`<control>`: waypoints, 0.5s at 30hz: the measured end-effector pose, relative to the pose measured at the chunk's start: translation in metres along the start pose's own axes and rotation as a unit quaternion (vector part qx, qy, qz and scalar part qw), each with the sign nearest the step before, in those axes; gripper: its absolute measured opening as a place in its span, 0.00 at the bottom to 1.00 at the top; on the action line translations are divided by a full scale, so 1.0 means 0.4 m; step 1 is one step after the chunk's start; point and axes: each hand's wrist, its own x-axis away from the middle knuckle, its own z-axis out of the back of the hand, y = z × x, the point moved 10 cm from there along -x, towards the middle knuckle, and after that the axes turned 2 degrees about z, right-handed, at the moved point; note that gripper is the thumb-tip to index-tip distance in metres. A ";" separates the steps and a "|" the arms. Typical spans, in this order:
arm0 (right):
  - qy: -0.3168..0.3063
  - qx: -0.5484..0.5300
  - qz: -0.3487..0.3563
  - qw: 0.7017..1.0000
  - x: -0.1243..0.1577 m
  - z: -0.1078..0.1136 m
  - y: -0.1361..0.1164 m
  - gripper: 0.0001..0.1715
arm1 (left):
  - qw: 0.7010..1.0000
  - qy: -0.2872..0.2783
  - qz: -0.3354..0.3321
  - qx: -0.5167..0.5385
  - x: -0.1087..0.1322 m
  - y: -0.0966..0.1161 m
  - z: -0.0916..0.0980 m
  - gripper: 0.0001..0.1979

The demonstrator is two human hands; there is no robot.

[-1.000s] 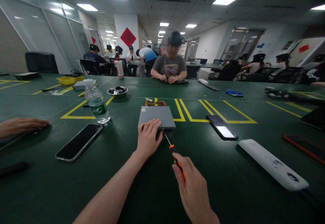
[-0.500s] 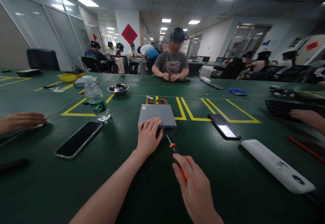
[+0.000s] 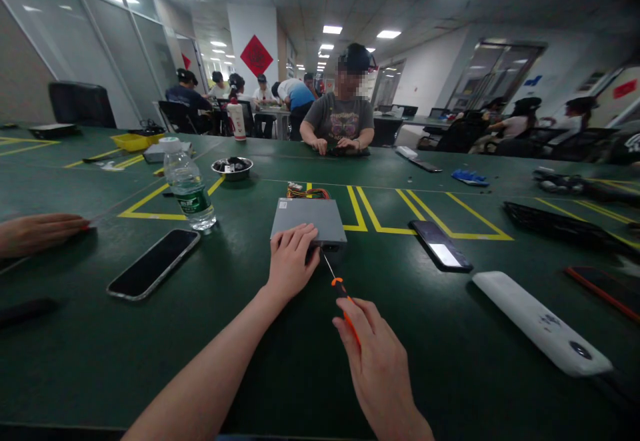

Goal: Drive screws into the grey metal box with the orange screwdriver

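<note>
A grey metal computer power supply [image 3: 313,213] lies flat on the green table, its bundle of coloured wires [image 3: 307,191] at the far side. My left hand [image 3: 293,254] holds its near left part, fingers over the top and thumb down by the front face. Closed round the handle of an orange and black screwdriver [image 3: 338,286] is my right hand [image 3: 373,344]. The thin shaft points up and left, and its tip is at the lower front face, near the power socket [image 3: 331,247]. Whether the tip sits in a screw is too small to tell.
Left of the power supply are a phone [image 3: 154,264], a water bottle [image 3: 187,187] and a metal bowl [image 3: 231,168] of small parts. A lit phone [image 3: 441,245] and a white device [image 3: 540,321] lie right. Another person's hand [image 3: 43,233] is at the left edge.
The screwdriver tip has shifted slightly left and up to the power supply's front. My left hand keeps its hold. The hand at the right edge has gone from view.
</note>
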 end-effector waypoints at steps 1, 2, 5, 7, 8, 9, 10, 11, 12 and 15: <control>-0.011 0.002 -0.001 1.000 0.003 -0.011 -0.006 0.16 | 1.000 0.001 0.000 -0.001 0.000 0.000 0.000 0.15; -0.020 0.007 -0.002 1.000 0.006 -0.022 -0.014 0.16 | 1.000 0.002 -0.001 -0.002 0.000 0.000 0.000 0.15; -0.035 0.024 -0.006 0.999 0.011 -0.049 -0.036 0.16 | 1.000 -0.001 -0.003 -0.002 0.000 0.001 0.000 0.14; -0.041 -0.016 -0.027 0.999 0.009 -0.053 -0.032 0.15 | 1.000 -0.003 -0.002 -0.002 0.000 0.000 0.001 0.14; -0.044 -0.054 -0.046 0.997 0.006 -0.051 -0.022 0.15 | 1.000 -0.003 -0.001 -0.002 -0.001 -0.001 0.001 0.14; -0.044 -0.097 -0.067 0.992 0.003 -0.047 -0.008 0.14 | 1.000 -0.004 0.000 -0.001 -0.001 -0.001 0.002 0.14; -0.044 -0.136 -0.087 0.986 0.000 -0.043 0.006 0.14 | 1.000 -0.005 0.000 -0.001 -0.001 -0.002 0.002 0.14; -0.046 -0.164 -0.099 0.980 -0.003 -0.039 0.017 0.14 | 1.000 -0.006 0.001 0.000 -0.002 -0.002 0.002 0.14; -0.051 -0.179 -0.105 0.977 -0.004 -0.037 0.024 0.14 | 1.000 -0.006 0.002 0.000 -0.002 -0.002 0.002 0.14; -0.067 -0.158 -0.084 0.981 -0.004 -0.041 0.018 0.16 | 1.000 -0.003 0.002 -0.001 -0.001 -0.001 0.004 0.13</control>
